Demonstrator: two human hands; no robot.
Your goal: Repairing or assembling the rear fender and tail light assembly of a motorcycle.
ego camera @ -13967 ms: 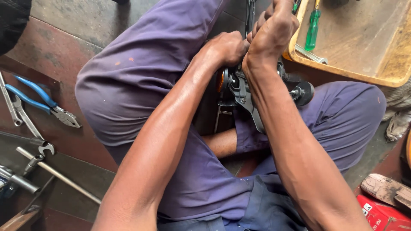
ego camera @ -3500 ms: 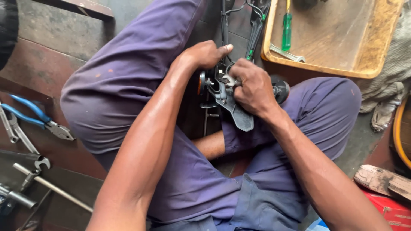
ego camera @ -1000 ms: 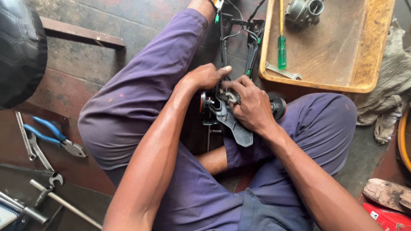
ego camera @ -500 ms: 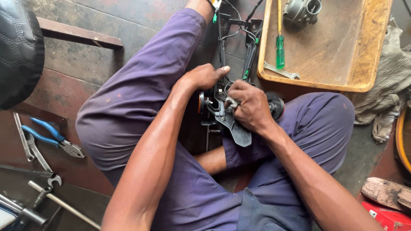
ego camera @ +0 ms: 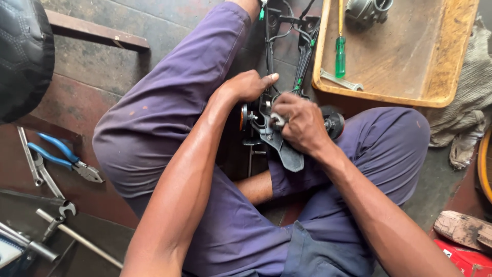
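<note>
I sit on the floor with a black metal handlebar switch assembly (ego camera: 279, 146) between my knees; dark cables (ego camera: 300, 48) run from it toward the top of the view. My left hand (ego camera: 248, 86) grips the assembly's left side, thumb stretched across its top. My right hand (ego camera: 302, 123) is closed over its right part, fingers pinching a small silver piece (ego camera: 277, 119). A black round knob (ego camera: 335, 123) shows just past my right knuckles. My purple trousers (ego camera: 169, 118) fill the middle of the view.
A wooden tray (ego camera: 451, 61) at top right holds a green-handled screwdriver (ego camera: 340, 51), a wrench (ego camera: 341, 82) and a grey metal part (ego camera: 366, 9). Blue-handled pliers (ego camera: 66, 159), spanners (ego camera: 48, 179) and a metal rod (ego camera: 77, 237) lie at left. A rag (ego camera: 471, 107) lies at right.
Over the frames the view has tilted so the tray and cables show more. My hands have lowered onto the assembly and stay gripped there, with only small finger shifts lately.
</note>
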